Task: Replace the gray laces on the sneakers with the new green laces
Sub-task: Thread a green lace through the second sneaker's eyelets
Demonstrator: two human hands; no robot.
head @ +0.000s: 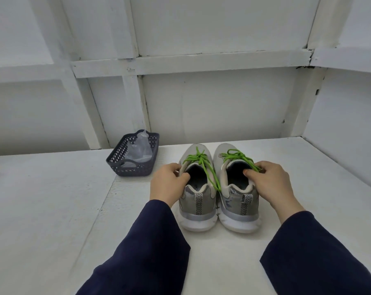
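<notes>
Since green laces (201,161) already run through both shoes, the left hand (167,183) pinches the collar of the left sneaker (198,202) and the right hand (269,184) that of the right sneaker (240,202), thumbs inside, probably squaring the pair at twelve o'clock on the worktop (52,199); a basket (118,165) sits at ten o'clock

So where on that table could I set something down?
Bare table lies left of the basket and left sleeve, right of the right sneaker, and behind both sneakers up to the wall. It is crowded between the basket and left sneaker, where the left hand grips.
</notes>
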